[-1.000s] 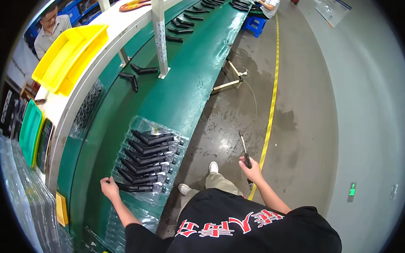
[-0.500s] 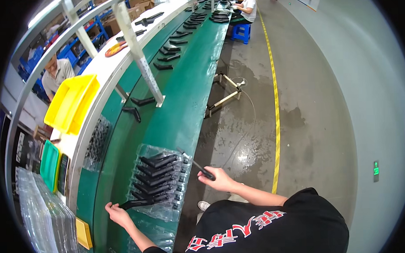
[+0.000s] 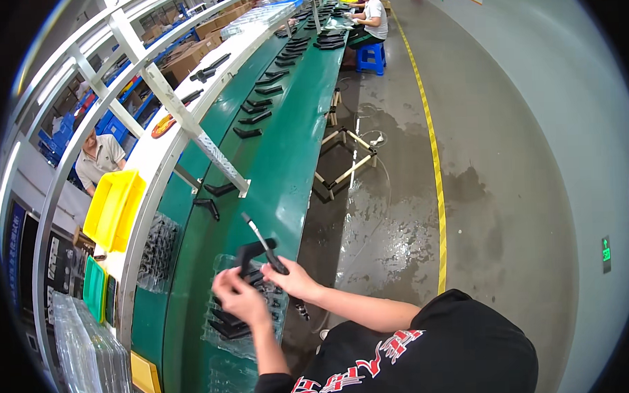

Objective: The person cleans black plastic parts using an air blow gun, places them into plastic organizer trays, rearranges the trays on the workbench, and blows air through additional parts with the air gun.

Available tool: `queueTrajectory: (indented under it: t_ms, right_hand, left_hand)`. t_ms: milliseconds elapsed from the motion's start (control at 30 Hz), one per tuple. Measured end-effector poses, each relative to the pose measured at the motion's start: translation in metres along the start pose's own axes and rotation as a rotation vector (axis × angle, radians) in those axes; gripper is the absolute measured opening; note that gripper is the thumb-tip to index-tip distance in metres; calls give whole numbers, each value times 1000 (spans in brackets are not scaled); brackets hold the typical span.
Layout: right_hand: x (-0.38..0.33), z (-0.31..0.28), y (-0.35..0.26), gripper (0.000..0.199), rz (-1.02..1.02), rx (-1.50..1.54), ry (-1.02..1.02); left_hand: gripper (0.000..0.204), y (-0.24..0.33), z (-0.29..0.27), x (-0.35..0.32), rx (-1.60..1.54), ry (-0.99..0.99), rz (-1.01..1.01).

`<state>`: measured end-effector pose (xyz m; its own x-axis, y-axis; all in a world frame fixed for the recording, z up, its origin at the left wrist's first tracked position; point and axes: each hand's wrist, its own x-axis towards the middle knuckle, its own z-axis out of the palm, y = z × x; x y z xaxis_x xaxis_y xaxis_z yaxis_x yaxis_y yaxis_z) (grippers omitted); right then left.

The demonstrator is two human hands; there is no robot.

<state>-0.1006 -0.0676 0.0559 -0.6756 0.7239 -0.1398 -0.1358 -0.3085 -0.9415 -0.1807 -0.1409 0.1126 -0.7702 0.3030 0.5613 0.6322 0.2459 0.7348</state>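
Note:
A black angled plastic part [image 3: 252, 252] is raised over the clear plastic tray [image 3: 226, 338], and my left hand [image 3: 243, 297], slightly blurred, is closed around its lower end. My right hand [image 3: 292, 278] grips a screwdriver [image 3: 276, 261] by its black handle, the metal shaft pointing up and away to the left. Shaft and part cross in view; whether they touch, I cannot tell. More black angled parts [image 3: 229, 325] lie in the tray beneath my hands, partly covered by them.
The green conveyor belt [image 3: 279, 170] carries a row of black parts away from me. A metal post [image 3: 216, 158] rises beside it. Yellow bins [image 3: 114, 210], a green bin [image 3: 94, 287] and stacked clear trays [image 3: 88, 357] stand left. Two seated people [image 3: 370, 18] [image 3: 100, 159] are farther off.
My left hand has lifted a black angled part from the tray and moved right and up. The screwdriver in my right hand has come left, close to that part.

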Motion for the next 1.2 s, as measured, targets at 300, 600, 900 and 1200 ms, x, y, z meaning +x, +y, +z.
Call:
queueTrajectory:
  t_ms: [300, 600, 900, 1200]
  right_hand:
    - [22, -111, 2, 14, -5, 339, 362]
    - [-28, -183, -27, 19, -103, -184, 45]
    - [-93, -238, -32, 38, 13, -456, 139]
    - [-179, -281, -5, 36, -4, -791, 279]
  left_hand:
    - [13, 39, 111, -94, -254, -374, -33]
    - [36, 26, 131, -77, -737, -593, -860]
    - [29, 6, 209, -94, -1321, -756, -1263]
    - [16, -19, 272, -103, -1070, -594, -1481]
